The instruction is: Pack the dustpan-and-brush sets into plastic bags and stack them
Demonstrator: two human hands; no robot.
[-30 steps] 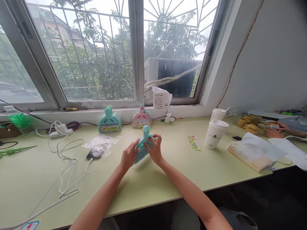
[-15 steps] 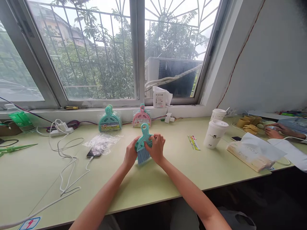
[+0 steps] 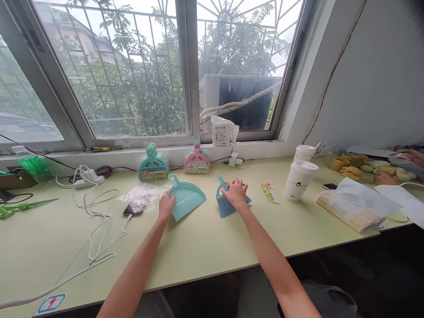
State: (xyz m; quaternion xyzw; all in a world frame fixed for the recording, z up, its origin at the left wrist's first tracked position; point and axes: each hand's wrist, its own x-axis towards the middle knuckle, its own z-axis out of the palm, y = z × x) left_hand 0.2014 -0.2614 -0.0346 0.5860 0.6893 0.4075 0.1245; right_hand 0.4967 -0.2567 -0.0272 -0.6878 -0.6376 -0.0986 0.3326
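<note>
A mint-green dustpan (image 3: 188, 199) is gripped at its left side by my left hand (image 3: 166, 206), whose fingers are partly behind it. To its right, a small hand brush (image 3: 225, 205) with blue bristles is in my right hand (image 3: 236, 193), bristles pointing toward me. The fingers of that hand wrap over the brush's head, and its handle points toward the window. Dustpan and brush are apart, with bare tabletop between them. Two packaged dustpan sets, one green (image 3: 153, 164) and one pink (image 3: 197, 161), lean against the wall below the window.
Crumpled clear plastic (image 3: 145, 194) and a phone (image 3: 133, 207) lie left of the dustpan, beside white cables (image 3: 99, 216). A printed label card (image 3: 269, 193), paper cups (image 3: 300, 180) and a tissue pack (image 3: 347, 207) are on the right. Another person's hand (image 3: 387, 178) is at far right.
The brush and dustpan, held together before, are now apart. My left hand has moved left with the dustpan, and my right hand has moved right with the brush.
</note>
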